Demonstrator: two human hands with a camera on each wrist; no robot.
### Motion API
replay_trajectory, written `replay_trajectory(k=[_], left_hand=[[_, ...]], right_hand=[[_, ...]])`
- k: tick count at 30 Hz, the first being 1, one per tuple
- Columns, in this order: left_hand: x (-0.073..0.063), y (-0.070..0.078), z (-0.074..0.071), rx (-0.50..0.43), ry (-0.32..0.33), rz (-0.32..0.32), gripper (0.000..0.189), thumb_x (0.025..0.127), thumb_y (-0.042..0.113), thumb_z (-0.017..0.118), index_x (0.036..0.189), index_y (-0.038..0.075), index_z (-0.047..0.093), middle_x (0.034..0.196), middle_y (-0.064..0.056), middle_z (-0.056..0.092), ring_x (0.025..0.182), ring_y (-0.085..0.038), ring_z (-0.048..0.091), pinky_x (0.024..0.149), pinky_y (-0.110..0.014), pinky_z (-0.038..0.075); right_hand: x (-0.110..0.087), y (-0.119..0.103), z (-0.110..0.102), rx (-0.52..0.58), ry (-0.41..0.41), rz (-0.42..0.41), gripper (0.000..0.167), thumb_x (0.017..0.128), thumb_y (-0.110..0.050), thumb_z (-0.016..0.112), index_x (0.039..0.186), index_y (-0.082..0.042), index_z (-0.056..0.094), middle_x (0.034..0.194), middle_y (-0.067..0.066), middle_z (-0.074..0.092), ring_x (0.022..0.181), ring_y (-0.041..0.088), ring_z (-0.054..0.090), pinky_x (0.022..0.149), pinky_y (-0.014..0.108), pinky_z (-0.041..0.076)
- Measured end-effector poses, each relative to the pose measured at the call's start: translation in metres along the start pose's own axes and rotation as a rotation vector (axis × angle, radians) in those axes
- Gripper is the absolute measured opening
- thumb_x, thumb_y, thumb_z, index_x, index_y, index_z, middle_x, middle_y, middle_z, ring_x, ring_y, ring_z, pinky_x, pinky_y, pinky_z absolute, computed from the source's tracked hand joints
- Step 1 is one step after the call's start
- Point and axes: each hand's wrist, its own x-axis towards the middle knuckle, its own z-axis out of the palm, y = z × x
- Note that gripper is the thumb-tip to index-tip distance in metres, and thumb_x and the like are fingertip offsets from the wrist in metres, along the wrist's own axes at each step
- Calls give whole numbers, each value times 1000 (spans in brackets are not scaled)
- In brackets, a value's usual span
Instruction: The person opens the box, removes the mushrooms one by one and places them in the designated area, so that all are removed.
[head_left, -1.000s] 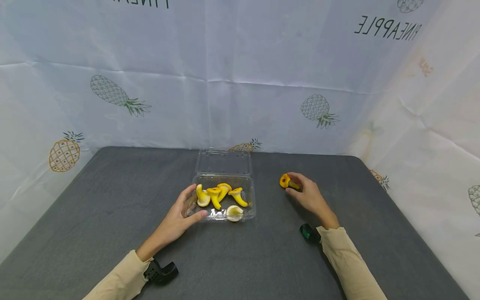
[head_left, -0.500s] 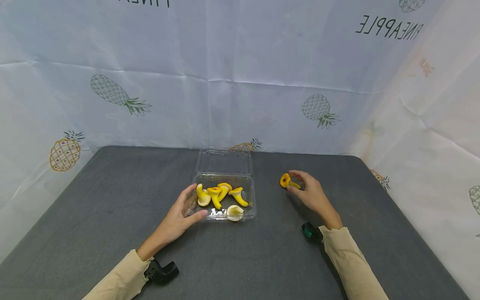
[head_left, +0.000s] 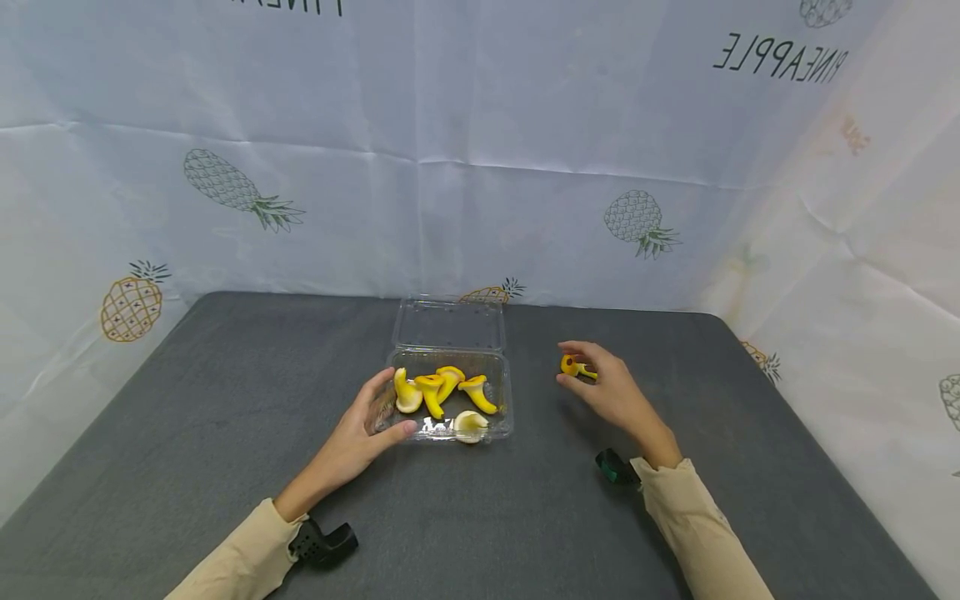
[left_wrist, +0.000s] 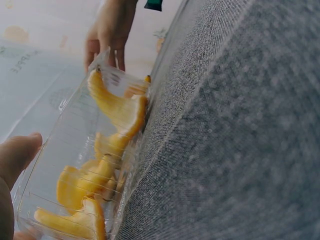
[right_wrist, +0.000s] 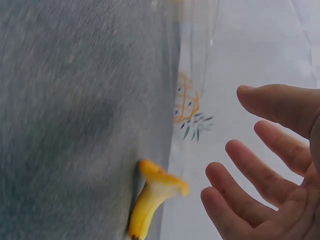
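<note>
Clear box (head_left: 493, 365) (landmark): transp. plastic, on grey worktop (head_left: 480, 521); lid (head_left: 450, 327) hinged at far edge, folded back.
L hand (head_left: 358, 435): at L end of box; fingers grasping it, thumb at near rim, index at far L corner.
R hand (head_left: 617, 393): R of box, well apart from it, nr loose mushroom; fingers released, extended & spread, nothing in grasp; R wrist view shows gap btwn fingertips & mushroom.
Loose mushroom (right_wrist: 150, 199): yellow, flared cap; lying on worktop R of box, cap twd box, stem pointing away; dark spot in cap (head view).
Mushrooms in box (head_left: 431, 392): 5 pcs., yellow to cream; 4 in rough row across middle of box, 2 central ones overlapping in head view; pale one (head_left: 470, 423) nr near R corner, seen partly thru front wall.
Sleeves (head_left: 240, 557): beige, 1 per arm, on near side of box.
Wrist devices (head_left: 322, 546): black, 1 per wrist, on near side of box; R one w/ green patch.
Bkgd.: pale cloth (head_left: 525, 100) beyond box & to both sides; pineapple prints, mirrored lettering.
</note>
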Motion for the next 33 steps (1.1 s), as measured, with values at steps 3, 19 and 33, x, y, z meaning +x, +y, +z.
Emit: replay_trajectory(k=[3,19,33], left_hand=[[0,-1,0,0,-1,-3,87,96,23,68,159,9,10,166,-21,9,151,-45,18,121,-59,26],[1,-3,1,14,5,8,88,95,23,69,159,8,10,166,-20,10,150,-44,20,120,-58,28],[1,-1,1,4,11,25,86,95,19,69,158,7,12,165,-22,11,150,-44,20,120,-57,28]], right_hand=[[-1,-9,2,14,-14,-26,51,93,-12,70,140,-1,52,138,22,56,124,42,56,104,58,49],[-8,-46,15,48,-104,-111,48,92,-17,71,137,-5,56,137,13,60,124,34,59,106,51,50],[-7,-68,31,71,-191,-166,42,93,-16,70,133,-4,59,132,10,62,122,32,59,104,53,50]])
